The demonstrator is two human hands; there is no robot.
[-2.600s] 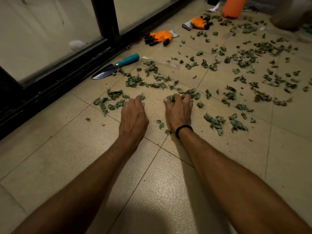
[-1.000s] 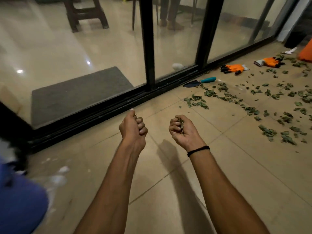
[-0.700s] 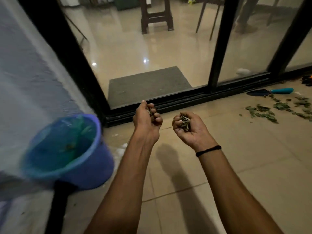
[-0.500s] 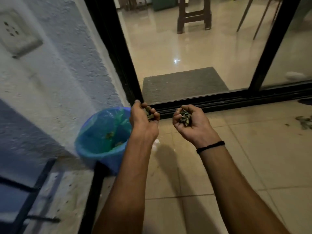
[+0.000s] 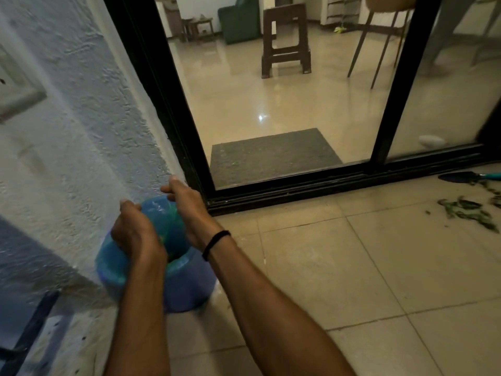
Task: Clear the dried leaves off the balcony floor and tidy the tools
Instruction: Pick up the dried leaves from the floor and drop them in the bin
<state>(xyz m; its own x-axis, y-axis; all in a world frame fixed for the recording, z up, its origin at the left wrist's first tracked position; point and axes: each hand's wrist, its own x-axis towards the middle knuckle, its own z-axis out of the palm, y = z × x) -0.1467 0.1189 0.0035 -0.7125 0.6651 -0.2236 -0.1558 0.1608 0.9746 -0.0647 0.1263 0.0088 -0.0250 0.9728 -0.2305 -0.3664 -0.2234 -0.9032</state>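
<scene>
— By the wall (image 5: 81,131), what do we log?
— Blue bin (image 5: 187,283), green scraps (image 5: 166,244) inside. Our left hand (image 5: 135,236) and right hand (image 5: 188,206) over its mouth, fingers curled; holding anything, we cannot tell.
— Trowel (image 5: 465,177)?
— Far right, lengthwise along door track (image 5: 325,183), blade leftward, dried leaves (image 5: 469,210) near.

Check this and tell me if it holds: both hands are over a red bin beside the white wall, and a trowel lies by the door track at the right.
One thing is wrong: the bin is blue, not red, as the head view shows. The rest holds: the left hand and the right hand are both over it beside the white wall, and the trowel lies by the door track at the right.
</scene>
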